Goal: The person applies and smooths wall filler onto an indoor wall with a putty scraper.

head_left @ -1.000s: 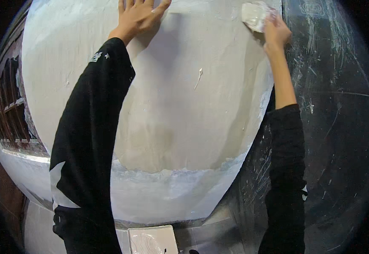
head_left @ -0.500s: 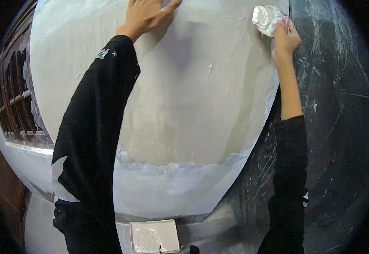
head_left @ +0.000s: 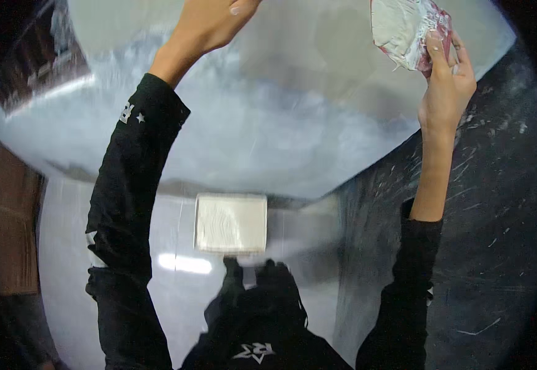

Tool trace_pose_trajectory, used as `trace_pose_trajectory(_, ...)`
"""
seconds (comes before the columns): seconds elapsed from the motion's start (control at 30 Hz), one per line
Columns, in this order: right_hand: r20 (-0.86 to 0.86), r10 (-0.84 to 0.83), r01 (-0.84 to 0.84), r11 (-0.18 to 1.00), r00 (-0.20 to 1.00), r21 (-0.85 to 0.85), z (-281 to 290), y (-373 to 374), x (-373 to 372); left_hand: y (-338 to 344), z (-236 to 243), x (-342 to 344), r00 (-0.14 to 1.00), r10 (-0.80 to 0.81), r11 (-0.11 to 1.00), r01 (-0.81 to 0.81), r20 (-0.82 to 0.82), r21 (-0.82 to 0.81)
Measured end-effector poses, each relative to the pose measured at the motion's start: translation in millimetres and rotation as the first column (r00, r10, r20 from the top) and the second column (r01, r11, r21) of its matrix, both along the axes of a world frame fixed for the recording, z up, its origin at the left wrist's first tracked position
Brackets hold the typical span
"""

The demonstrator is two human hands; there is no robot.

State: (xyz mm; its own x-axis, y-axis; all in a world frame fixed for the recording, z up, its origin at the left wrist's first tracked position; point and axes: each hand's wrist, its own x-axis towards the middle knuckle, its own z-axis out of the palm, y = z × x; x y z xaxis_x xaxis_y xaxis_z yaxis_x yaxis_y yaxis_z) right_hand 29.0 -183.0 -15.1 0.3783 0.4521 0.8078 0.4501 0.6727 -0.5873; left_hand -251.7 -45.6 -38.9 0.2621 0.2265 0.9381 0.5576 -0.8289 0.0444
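Note:
My right hand [head_left: 446, 86] grips a flat red spreader [head_left: 411, 32], thumb on its face. Thick off-white filler paste coats most of its blade. It is held at the upper right in front of the plastered wall [head_left: 280, 132]; whether it touches the wall I cannot tell. At the top edge is my left hand [head_left: 210, 21], with a pale smear on it and its fingertips cut off by the frame. Below, on the floor, sits a shallow rectangular tray [head_left: 231, 250] holding smooth off-white paste with ridges across it.
A dark, scratched panel [head_left: 466, 234] stands along the right. At the left are a barred window [head_left: 40, 61] with a pale sill and a brown surface [head_left: 9, 216]. My feet stand on the glossy grey floor [head_left: 95, 216], close behind the tray.
The view has tipped downward, bringing the whole tray and my legs into sight. The spreader looks nearer and turned, still in my right hand. My left hand's spread fingers have gone out of frame.

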Motion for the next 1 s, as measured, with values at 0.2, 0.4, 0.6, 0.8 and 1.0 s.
trace_pose_trajectory(0.2,-0.04,0.082,-0.09,0.952,0.996,-0.293,-134.3,-28.9,-47.4,-57.6,-152.6,-77.1,0.998,0.063,0.9,-0.069,-0.029,-0.43)
trace_pose_trajectory(0.4,-0.217,0.147,-0.236,0.847,0.965,-0.477,-270.0,-60.5,-62.9,-149.9,-276.3,-124.0,0.987,0.162,0.726,-0.122,-0.003,-0.677)
trace_pose_trajectory(0.6,-0.268,0.045,-0.238,0.614,0.962,-0.753,-353.8,-118.8,-103.3,-236.5,-375.5,-140.7,0.986,0.155,0.474,-0.026,0.054,-0.88)
trace_pose_trajectory(0.8,-0.165,0.005,-0.142,0.531,0.986,-0.836,-424.6,-146.7,-118.2,-266.9,-446.8,-147.6,0.987,0.154,0.359,-0.007,0.052,-0.933)
trace_pose_trajectory(1.0,-0.028,-0.052,-0.01,0.328,0.998,-0.945,-492.9,-151.6,-139.2,-273.7,-521.3,-164.0,0.987,0.157,0.21,-0.058,-0.025,-0.976)
